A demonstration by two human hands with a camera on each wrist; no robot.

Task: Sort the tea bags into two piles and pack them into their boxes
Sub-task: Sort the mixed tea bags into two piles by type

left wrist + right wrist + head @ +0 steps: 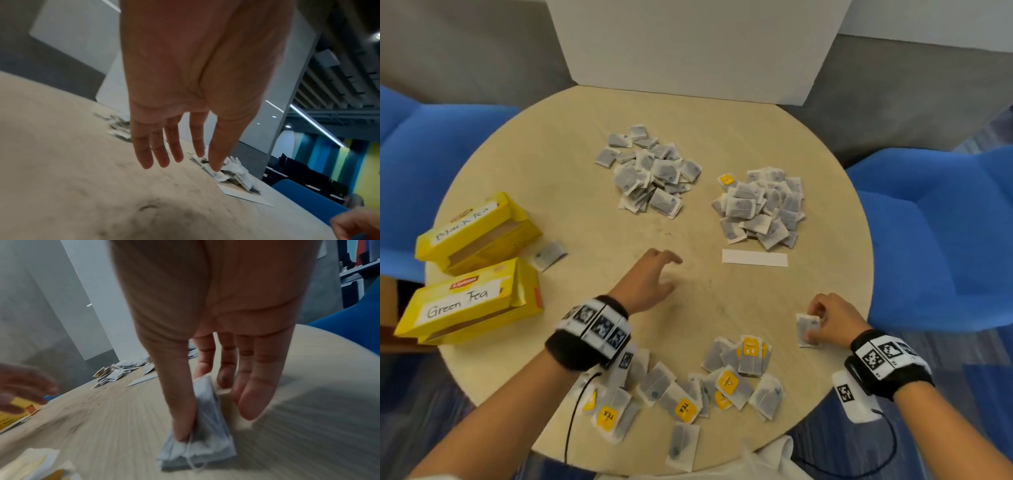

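Two sorted piles of grey tea bags lie at the back of the round table (pixel 571 192): a left pile (pixel 650 171) and a right pile (pixel 762 209). Unsorted tea bags (pixel 688 390), some with yellow tags, are spread along the near edge. My right hand (pixel 825 322) pinches a small stack of tea bags (pixel 806 330) (pixel 205 434) between thumb and fingers, just above the table at the right. Over the table's middle hovers my left hand (pixel 654 277) (pixel 174 155), fingers straight and holding nothing. Two yellow boxes stand open at the left: "Black Tea" (pixel 472 229) and "Green Tea" (pixel 469 305).
A single tea bag (pixel 548 255) lies beside the Black Tea box. In front of the right pile is a white paper strip (pixel 755 257). Blue chairs (pixel 941 233) flank the table, and a white panel (pixel 688 48) stands behind it.
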